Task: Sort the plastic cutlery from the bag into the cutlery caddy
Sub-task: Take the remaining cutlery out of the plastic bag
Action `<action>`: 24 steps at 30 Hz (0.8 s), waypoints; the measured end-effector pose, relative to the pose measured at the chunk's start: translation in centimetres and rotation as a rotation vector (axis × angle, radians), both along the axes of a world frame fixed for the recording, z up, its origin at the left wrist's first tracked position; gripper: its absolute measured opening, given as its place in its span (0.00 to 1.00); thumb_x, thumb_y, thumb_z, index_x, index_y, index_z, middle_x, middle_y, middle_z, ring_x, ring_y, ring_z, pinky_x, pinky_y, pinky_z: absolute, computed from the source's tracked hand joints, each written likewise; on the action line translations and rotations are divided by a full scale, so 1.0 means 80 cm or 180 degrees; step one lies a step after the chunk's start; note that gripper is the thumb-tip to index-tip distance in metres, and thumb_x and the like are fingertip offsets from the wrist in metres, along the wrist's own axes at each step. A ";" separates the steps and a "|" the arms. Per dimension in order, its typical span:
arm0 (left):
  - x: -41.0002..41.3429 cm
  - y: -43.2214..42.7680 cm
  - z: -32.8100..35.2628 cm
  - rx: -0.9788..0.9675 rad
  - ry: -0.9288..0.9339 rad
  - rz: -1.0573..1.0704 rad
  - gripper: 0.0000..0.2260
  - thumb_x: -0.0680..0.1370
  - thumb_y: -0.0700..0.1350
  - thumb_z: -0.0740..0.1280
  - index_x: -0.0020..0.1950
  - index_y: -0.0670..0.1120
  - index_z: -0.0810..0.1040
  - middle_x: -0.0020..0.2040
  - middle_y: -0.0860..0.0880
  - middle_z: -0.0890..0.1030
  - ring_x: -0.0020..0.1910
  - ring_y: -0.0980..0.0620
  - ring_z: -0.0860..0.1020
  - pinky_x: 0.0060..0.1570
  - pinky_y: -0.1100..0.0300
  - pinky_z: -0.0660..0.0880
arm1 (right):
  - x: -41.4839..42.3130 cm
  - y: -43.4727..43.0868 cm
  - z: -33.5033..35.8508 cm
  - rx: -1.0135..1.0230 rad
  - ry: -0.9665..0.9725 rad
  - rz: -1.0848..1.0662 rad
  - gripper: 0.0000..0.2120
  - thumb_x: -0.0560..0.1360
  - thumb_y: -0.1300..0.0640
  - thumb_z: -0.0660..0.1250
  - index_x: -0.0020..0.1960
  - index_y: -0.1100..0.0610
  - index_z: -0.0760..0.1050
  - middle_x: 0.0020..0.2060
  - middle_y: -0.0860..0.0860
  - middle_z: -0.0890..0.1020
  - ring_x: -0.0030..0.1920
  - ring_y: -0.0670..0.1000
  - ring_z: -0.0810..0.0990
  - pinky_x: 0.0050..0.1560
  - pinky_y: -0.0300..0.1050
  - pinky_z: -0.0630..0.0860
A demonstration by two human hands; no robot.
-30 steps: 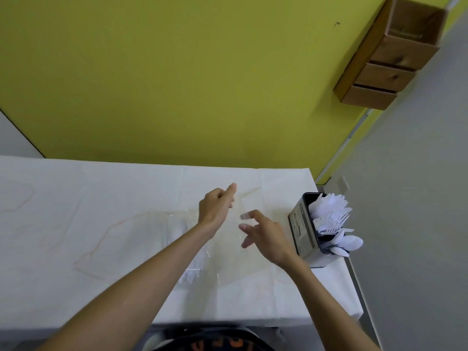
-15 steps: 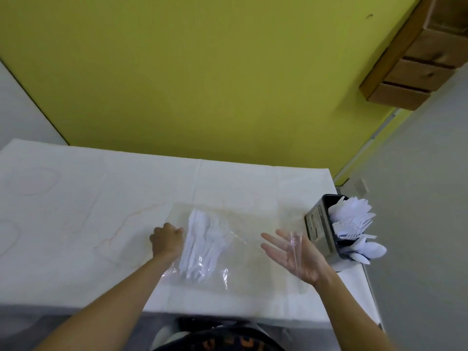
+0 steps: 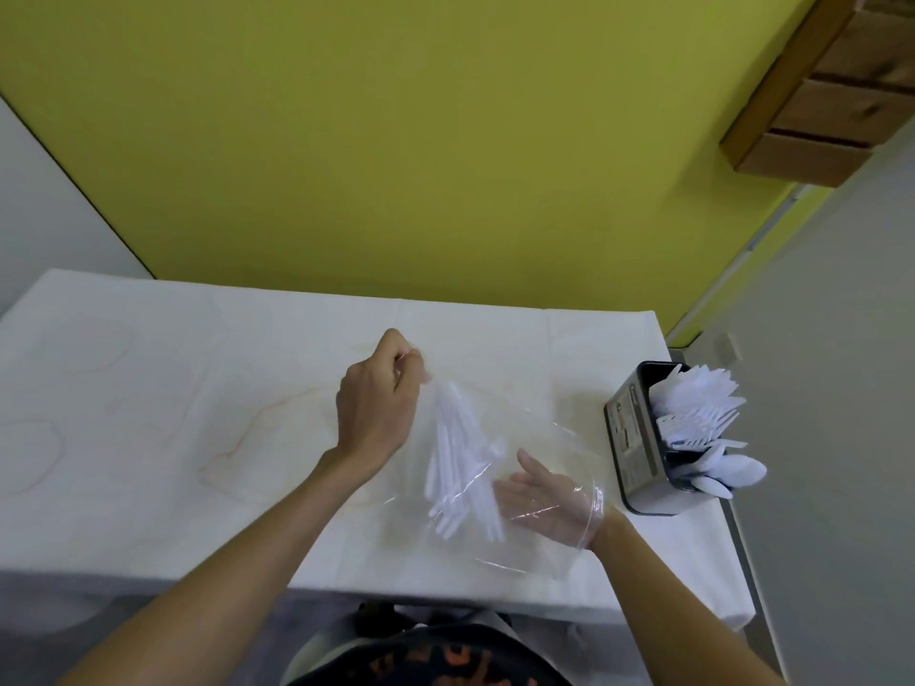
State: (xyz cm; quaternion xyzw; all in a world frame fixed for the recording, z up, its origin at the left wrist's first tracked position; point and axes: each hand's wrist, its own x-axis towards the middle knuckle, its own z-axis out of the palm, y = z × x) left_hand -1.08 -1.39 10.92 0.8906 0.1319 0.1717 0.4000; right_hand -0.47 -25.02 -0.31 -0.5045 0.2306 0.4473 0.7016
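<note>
Bag [image 3: 537, 438], one: left grip [image 3: 379, 413] pinches top; right grip [image 3: 544, 502] flat inside; caddy [image 3: 636, 438], one.

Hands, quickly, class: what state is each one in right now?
Left hand: pinches one end of the bag, holding it up.
Right hand: open, palm up, inside the bag, holding nothing.

You see a yellow-green wall [image 3: 396, 141] across the top. The tablecloth [image 3: 173, 413] is white with faint brown rings. Your bag [image 3: 534, 428] is clear, the cutlery [image 3: 458, 462] inside white. At right, the caddy [image 3: 636, 438] looks black, maybe dark grey.
</note>
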 end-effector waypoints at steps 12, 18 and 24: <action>0.010 -0.045 0.041 -0.0789 -0.0422 -0.0419 0.11 0.80 0.40 0.59 0.38 0.40 0.66 0.32 0.53 0.83 0.25 0.53 0.71 0.29 0.67 0.65 | 0.002 0.027 0.013 -0.0593 -0.0905 -0.0010 0.13 0.72 0.54 0.75 0.37 0.62 0.76 0.33 0.55 0.77 0.33 0.54 0.79 0.39 0.44 0.77; 0.013 -0.050 0.040 -0.1128 -0.0392 -0.0287 0.11 0.80 0.42 0.58 0.40 0.40 0.66 0.36 0.53 0.85 0.30 0.47 0.75 0.36 0.58 0.69 | 0.004 0.049 0.015 -0.0544 -0.1225 0.0101 0.08 0.72 0.58 0.75 0.44 0.63 0.80 0.38 0.55 0.83 0.36 0.51 0.84 0.35 0.39 0.79; 0.021 -0.040 0.043 -0.1147 -0.0505 -0.0228 0.11 0.80 0.42 0.58 0.40 0.39 0.66 0.36 0.52 0.85 0.31 0.47 0.75 0.36 0.57 0.67 | 0.016 0.072 -0.018 -0.0686 -0.1257 -0.0320 0.29 0.62 0.52 0.83 0.54 0.70 0.79 0.50 0.66 0.83 0.47 0.60 0.85 0.47 0.53 0.83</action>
